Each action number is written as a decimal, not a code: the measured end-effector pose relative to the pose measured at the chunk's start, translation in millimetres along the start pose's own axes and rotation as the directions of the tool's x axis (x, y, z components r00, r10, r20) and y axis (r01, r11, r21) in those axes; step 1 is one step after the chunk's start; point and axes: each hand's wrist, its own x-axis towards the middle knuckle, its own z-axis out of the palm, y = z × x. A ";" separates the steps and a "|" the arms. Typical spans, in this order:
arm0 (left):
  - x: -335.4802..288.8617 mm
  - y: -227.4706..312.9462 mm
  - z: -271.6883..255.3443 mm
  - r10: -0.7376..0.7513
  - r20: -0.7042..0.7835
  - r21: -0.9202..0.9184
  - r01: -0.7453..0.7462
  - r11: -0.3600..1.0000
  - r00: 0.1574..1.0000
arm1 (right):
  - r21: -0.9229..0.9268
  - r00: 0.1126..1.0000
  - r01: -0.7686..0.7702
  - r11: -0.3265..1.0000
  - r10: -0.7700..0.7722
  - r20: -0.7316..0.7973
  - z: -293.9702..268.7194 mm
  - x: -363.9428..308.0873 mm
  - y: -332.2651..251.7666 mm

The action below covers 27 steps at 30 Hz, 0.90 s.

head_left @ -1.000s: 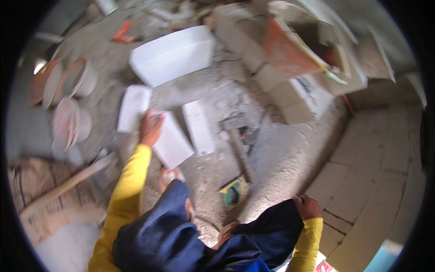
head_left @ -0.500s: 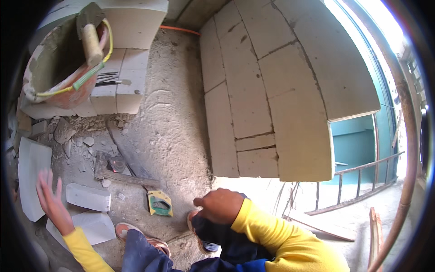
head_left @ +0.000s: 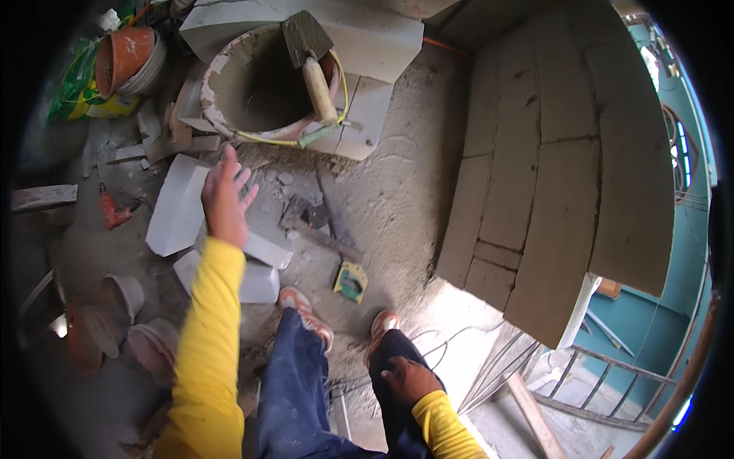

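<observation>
My left hand [head_left: 226, 200] is raised with its fingers apart and nothing in it, just in front of the mortar bucket [head_left: 211, 103] and over a white block [head_left: 174, 206]. Across the bucket's rim lies a trowel [head_left: 318, 92] with a wooden handle. My right hand [head_left: 411, 380] lies on my right knee, holding nothing, its fingers loosely spread. On the dusty ground ahead of my feet are a hammer [head_left: 325, 240] and a saw with a yellow and green handle [head_left: 351, 282]. More white blocks [head_left: 258, 284] lie beside my left foot.
A wall of pale blocks [head_left: 566, 183] rises on the right. Beyond its lower end are a metal ladder-like frame [head_left: 604, 389] and a wooden plank [head_left: 534, 415]. Leftward lie a red power tool [head_left: 113, 209], stacked orange bowls [head_left: 126, 57] and several dusty tubs [head_left: 149, 348].
The view has swung left, bringing the bowls and red tool into sight. My left arm has stretched forward toward the bucket. My right hand has come down onto my knee.
</observation>
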 end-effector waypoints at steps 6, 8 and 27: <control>-221.8 86.2 15.9 0.708 0.384 -0.044 -0.754 0.655 0.592 | 0.273 0.987 -0.092 0.958 0.125 -0.106 84.8 -16.5 56.4; -244.1 105.4 16.1 0.755 0.423 -0.129 -0.792 0.597 0.500 | 0.325 0.985 -0.130 0.937 0.158 -0.061 98.9 -21.5 49.3; -287.9 73.8 95.4 0.445 0.720 -0.063 -0.588 0.806 0.533 | 0.295 0.992 0.125 0.947 -0.123 -0.027 110.4 -75.7 76.9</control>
